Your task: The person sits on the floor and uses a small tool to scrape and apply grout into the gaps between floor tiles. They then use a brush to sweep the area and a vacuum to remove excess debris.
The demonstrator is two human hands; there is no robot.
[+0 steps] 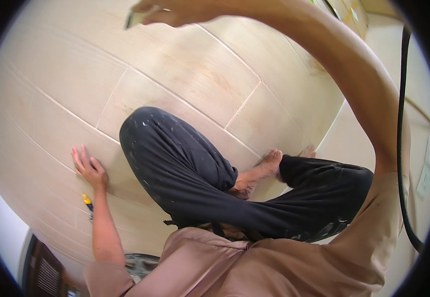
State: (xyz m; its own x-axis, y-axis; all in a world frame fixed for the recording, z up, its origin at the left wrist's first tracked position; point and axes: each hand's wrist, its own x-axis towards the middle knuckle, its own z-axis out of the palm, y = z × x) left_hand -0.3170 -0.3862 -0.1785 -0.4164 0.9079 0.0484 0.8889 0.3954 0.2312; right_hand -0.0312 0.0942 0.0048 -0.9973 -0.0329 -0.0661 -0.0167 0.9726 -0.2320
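My left hand (pixel 90 167) rests flat on the beige tiled floor (pixel 175 64), its fingers spread and nothing in it. Beside my left forearm lies a small tool with a yellow and black handle (pixel 87 202); its exact kind is too small to make out. My right arm reaches far forward in an arc across the top right. At its end, near the top edge, my right hand (pixel 168 12) is closed on a small flat pale piece with a dark edge (pixel 134 20). The picture cuts off part of that hand, and the piece's kind cannot be told.
My bent legs in dark, spotted trousers (pixel 175 158) and a bare foot (pixel 259 171) take up the middle. Light joint lines cross the floor tiles. A black cable (pixel 401 123) hangs at the right, near a pale wall (pixel 420 64). A dark round-edged object (pixel 143 263) lies by my left hip.
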